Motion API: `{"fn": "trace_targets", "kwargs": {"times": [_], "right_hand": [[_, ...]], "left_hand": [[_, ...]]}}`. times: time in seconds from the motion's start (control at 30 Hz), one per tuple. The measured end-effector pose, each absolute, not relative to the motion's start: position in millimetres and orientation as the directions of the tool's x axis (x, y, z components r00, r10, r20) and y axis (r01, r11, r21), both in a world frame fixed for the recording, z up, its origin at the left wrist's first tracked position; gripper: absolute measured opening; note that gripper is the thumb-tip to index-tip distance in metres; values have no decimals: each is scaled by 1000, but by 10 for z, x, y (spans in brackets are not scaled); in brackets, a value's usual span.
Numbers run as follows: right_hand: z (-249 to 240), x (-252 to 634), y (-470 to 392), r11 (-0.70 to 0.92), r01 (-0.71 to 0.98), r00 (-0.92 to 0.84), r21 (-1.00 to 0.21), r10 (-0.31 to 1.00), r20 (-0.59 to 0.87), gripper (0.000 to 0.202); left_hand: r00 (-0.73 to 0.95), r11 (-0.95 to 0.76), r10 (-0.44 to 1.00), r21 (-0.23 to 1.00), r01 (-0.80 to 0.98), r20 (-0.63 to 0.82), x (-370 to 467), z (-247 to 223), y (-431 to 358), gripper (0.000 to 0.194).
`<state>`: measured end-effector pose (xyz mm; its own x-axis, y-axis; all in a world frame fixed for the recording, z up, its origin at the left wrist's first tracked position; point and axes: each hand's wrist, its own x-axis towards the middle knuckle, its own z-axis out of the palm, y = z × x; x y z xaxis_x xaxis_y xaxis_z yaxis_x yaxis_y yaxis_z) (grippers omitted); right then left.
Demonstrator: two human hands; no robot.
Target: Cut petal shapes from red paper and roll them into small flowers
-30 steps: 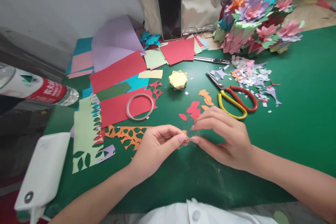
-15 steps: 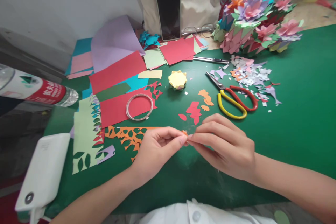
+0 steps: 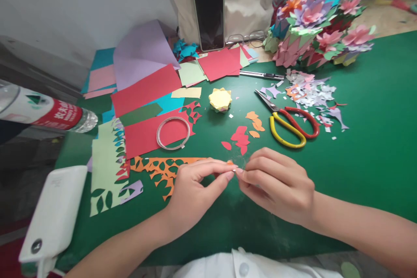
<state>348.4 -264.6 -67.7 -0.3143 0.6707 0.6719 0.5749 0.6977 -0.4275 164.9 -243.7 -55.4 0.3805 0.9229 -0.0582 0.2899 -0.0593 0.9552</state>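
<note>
Between the thumb and index finger of my left hand (image 3: 197,189) is a small orange paper petal (image 3: 230,163), mostly covered by the fingertips. My right hand (image 3: 276,182) is closed in a pinch right beside it, at a tiny white bit (image 3: 233,170); what its fingertips grip is too small to name. Just beyond the hands lie several red paper petals (image 3: 240,137) and several orange paper petals (image 3: 256,122). A yellow folded-paper piece (image 3: 220,99) sits farther back. Scissors (image 3: 286,121) with yellow and red handles rest open to the right.
A roll of clear tape (image 3: 157,132) lies on red paper (image 3: 140,137). Orange paper with cut-outs (image 3: 163,169) is left of my hands. Behind are a utility knife (image 3: 262,74), paper scraps (image 3: 312,89), paper flowers (image 3: 319,21) and a phone (image 3: 208,8). A power bank (image 3: 54,213) and bottle (image 3: 48,110) stand left.
My right hand has shifted slightly right, and the fingertips have parted a little. A tiny white bit now shows between them. The orange petal stays in my left hand.
</note>
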Motion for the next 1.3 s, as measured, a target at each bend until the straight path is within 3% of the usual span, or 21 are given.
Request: {"fn": "trace_targets", "kwargs": {"times": [0.13, 0.3, 0.43, 0.47, 0.53, 0.67, 0.8, 0.93, 1.17, 1.3], "right_hand": [[-676, 3490, -2631, 696, 610, -329, -379, 657, 679, 25], [-562, 3813, -2369, 580, 759, -249, -295, 678, 692, 22], [-522, 4399, -2040, 336, 930, -141, -147, 698, 703, 14], [-536, 4540, -1978, 193, 981, -122, -35, 740, 662, 12], [-574, 4755, -1900, -36, 997, -6, 66, 838, 546, 11], [-601, 4877, -1873, -235, 964, 177, 122, 914, 365, 16], [-531, 4802, -1872, -300, 949, 271, 100, 935, 231, 32], [-500, 4753, -1859, -377, 921, 356, 98, 917, 177, 30], [-588, 4759, -1918, -265, 957, 219, 114, 925, 310, 23], [-630, 4779, -1934, -174, 976, 99, 130, 888, 449, 34]], "left_hand": [[412, -123, 911, 941, 315, -19, 1641, -552, -2424, 20], [387, -37, 916, 938, 345, -106, 1607, -561, -2414, 19], [384, -1, 915, 951, 310, -124, 1577, -550, -2424, 17], [387, 2, 913, 953, 304, -126, 1573, -546, -2426, 17], [391, 10, 911, 955, 298, -131, 1572, -542, -2428, 16], [384, 60, 910, 967, 247, -155, 1588, -534, -2424, 13], [342, 139, 919, 972, 189, -198, 1622, -511, -2424, 8], [306, 189, 925, 972, 143, -225, 1644, -492, -2418, 8], [276, 242, 923, 962, 125, -268, 1640, -480, -2396, 12], [285, 260, 916, 958, 117, -283, 1645, -475, -2393, 11]]}}
